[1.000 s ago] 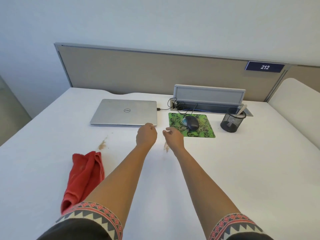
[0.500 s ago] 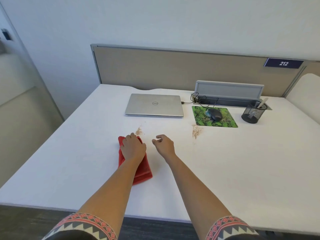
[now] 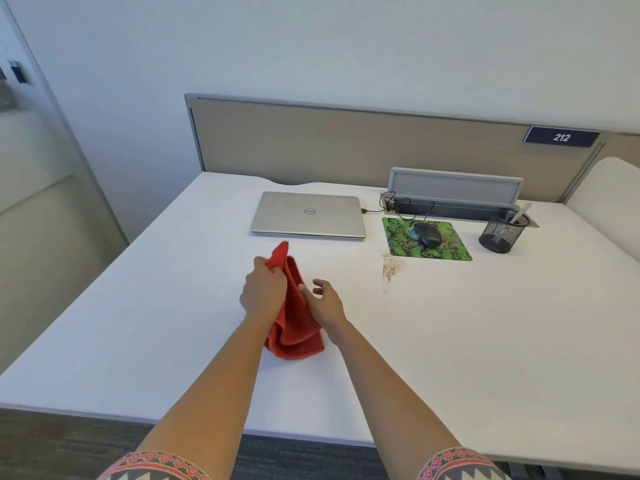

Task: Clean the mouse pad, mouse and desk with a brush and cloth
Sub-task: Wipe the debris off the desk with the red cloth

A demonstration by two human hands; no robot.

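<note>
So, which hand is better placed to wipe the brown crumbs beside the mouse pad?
Probably the left. The left hand grips the red cloth, while the right hand only touches it with loose fingers. The crumbs lie nearer the right hand, but it would first need to take the cloth.

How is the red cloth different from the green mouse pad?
The red cloth is plain, while the mouse pad is green with a dark pattern. The red cloth is bunched up and gripped by the left hand; the mouse pad lies flat on the desk. The mouse pad has the mouse on it; the red cloth carries nothing. Both are brightly coloured.
</note>
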